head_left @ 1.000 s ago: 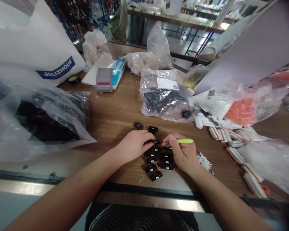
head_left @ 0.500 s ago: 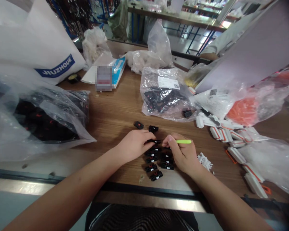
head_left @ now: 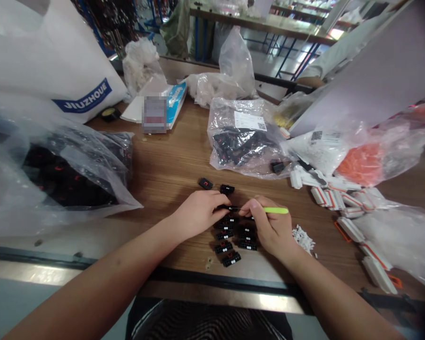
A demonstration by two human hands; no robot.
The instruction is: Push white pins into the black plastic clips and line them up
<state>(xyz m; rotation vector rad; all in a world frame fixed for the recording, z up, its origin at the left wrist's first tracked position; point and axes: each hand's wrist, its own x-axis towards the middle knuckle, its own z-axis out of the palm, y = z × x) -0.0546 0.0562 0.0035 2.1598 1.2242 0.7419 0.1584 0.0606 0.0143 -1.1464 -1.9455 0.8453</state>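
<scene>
My left hand (head_left: 197,213) is closed on a small black plastic connector housing (head_left: 228,207), much of which the fingers hide. From the right, my right hand (head_left: 271,227) pinches a slim pen-like tool with a yellow-green handle (head_left: 276,210). Its thin dark tip reaches the housing's right end, where a white dot shows. Below the hands lie two columns of similar black housings (head_left: 231,259), several with pairs of white dots. Another black housing with a red mark (head_left: 205,183) lies above my left hand. Beside my right wrist is a heap of tiny white pieces (head_left: 303,239).
A clear bag of black parts (head_left: 241,141) lies beyond my hands, and a larger one (head_left: 67,170) at left. White-and-orange parts (head_left: 350,229) and a bag with orange contents (head_left: 361,163) are at right. A booklet (head_left: 175,105) lies at the back.
The tool and my right hand have shifted slightly right, away from the housing in my left hand. The whole view has moved a little. Both grips look the same.
</scene>
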